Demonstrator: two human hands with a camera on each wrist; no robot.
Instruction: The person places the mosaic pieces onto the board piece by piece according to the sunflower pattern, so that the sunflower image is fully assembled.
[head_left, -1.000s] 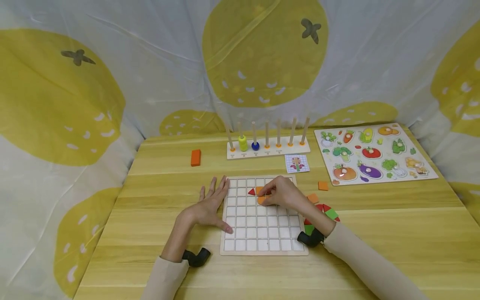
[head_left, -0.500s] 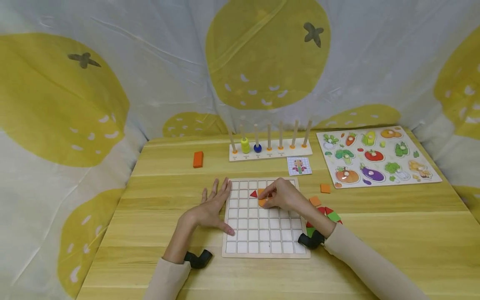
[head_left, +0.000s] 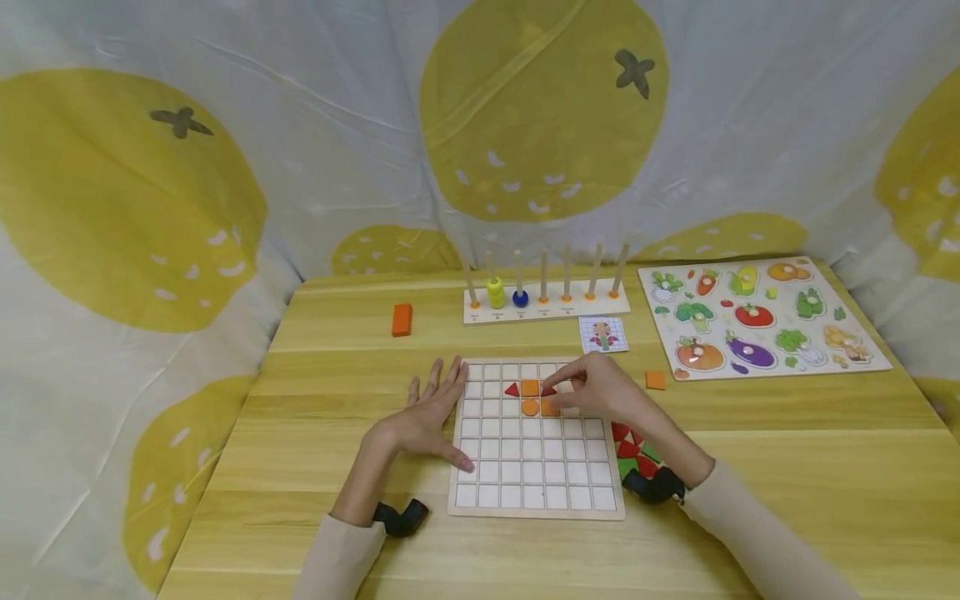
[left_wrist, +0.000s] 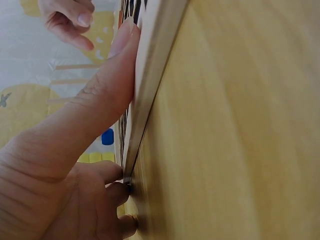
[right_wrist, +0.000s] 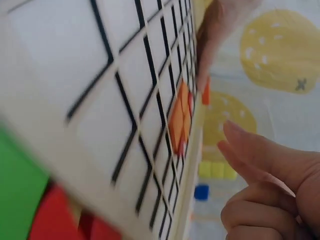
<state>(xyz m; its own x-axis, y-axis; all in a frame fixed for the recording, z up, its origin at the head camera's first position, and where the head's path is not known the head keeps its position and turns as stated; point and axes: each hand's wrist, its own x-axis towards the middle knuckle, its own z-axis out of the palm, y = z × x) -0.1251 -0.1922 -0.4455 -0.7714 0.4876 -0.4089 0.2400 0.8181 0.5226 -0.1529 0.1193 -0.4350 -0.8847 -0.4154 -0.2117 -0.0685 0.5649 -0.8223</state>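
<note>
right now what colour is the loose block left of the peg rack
Orange block; clearest in the head view.

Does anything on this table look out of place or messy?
Mildly. One orange rectangular block lies alone at the far left of the wooden table, away from everything else. A small orange square tile sits stray between the white grid board and the vegetable puzzle board. Red and green tiles lie jumbled beside the grid. Nothing looks damaged.

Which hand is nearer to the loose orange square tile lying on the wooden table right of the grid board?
Right. The right hand is over the white grid board's upper right, near the orange square tile; the left hand rests at the board's far left edge.
</note>
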